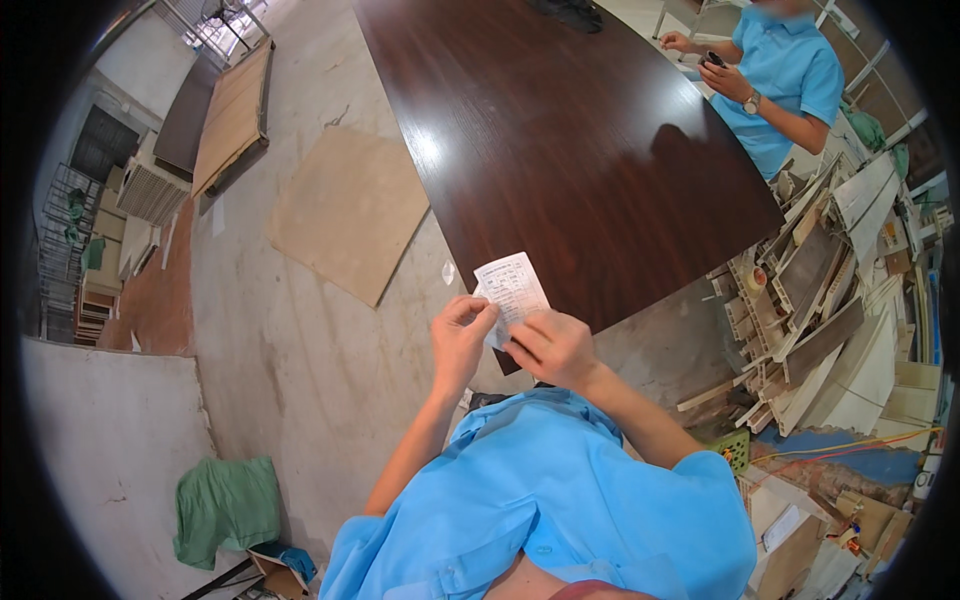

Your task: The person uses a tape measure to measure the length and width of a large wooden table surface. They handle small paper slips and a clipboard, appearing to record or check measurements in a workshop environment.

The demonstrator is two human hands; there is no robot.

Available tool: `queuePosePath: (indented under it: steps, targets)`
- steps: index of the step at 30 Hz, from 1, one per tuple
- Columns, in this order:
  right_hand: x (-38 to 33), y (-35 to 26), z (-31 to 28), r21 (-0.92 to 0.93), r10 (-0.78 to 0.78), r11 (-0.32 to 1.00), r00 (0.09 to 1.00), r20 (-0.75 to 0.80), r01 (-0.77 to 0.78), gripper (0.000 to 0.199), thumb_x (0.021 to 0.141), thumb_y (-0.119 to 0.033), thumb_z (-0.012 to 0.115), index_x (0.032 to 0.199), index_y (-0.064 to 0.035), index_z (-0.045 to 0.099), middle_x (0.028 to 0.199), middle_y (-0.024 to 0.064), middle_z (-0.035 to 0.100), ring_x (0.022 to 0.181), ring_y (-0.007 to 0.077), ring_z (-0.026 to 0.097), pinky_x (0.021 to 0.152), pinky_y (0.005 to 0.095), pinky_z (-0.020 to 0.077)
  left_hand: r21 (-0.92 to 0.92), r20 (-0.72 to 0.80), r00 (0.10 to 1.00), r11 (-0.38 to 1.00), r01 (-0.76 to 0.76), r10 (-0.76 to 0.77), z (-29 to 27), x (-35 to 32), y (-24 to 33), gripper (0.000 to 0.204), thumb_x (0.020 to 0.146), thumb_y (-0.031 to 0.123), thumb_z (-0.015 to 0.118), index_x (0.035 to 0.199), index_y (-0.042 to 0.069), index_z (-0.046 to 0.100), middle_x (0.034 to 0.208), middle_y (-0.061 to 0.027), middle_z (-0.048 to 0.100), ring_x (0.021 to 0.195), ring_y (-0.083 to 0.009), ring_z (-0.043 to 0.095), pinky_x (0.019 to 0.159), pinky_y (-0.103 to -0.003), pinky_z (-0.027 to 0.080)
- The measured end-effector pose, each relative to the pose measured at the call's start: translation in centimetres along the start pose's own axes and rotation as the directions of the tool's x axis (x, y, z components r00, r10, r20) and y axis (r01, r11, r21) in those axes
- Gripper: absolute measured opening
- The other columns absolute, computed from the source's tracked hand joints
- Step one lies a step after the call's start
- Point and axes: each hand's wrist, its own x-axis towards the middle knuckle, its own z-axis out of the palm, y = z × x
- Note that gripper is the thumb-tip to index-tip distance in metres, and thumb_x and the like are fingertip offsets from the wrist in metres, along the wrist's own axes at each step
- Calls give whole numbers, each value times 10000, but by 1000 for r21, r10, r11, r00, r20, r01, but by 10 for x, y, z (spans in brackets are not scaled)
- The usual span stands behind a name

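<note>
Both hands are raised in front of the chest, over the near corner of a large dark brown worktop (560, 130). The left hand (458, 340) and right hand (552, 347) together hold a small white printed paper slip (513, 287); it stands roughly upright, tilted a little, with its upper part free above the hands. Left fingers (478, 312) are pinched on the slip's lower left edge, and right fingers (528, 330) are closed on its lower right edge, so both hands are grasping the paper. The slip is judged very light, thin and limp, liable to crease, tear or be caught by a draught; the firmest hold is at the lower corners or along an edge, thumb against forefinger, with light pressure. The print is too small to read. A second person in a blue shirt (785, 75) sits at the far right of the worktop, holding a small dark object. On the concrete floor to the left lie a pale board (345, 210) and a green cloth (225, 505). Stacked offcuts (815, 310) crowd the right side.
</note>
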Motion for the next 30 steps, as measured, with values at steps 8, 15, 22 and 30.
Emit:
queuePosePath:
  steps: [8,15,22,30]
  targets:
    - [5,19,-14,640,730,293,598,331,-711,175,981,-114,729,1085,25,711,959,18,722,840,61,636,738,232,506,24,123,992,999,35,-38,-3,-10,16,179,930,155,776,950,-23,773,963,-45,677,907,-125,631,820,-280,478]
    - [-6,37,-6,582,828,190,448,338,-791,131,953,-89,747,970,40,732,857,9,723,793,53,637,712,244,518,193,-130,991,981,-6,32,-35,-16,-10,183,937,154,759,1028,-3,779,1000,-80,705,950,-172,662,860,-305,503]
    - [-18,69,17,413,747,262,455,485,-872,192,932,-122,767,982,62,746,867,60,761,766,75,677,703,253,526,602,-349,910,798,33,225,-79,-26,-32,423,910,194,769,1299,52,685,1259,-110,637,1042,-254,673,896,-361,528]
    - [-20,79,17,340,706,312,456,541,-887,175,951,-114,764,991,55,744,874,41,744,778,58,657,702,229,510,427,-255,966,902,65,52,-21,-3,-46,922,857,335,833,1560,-25,358,1507,-202,424,1372,-357,502,1100,-448,445]
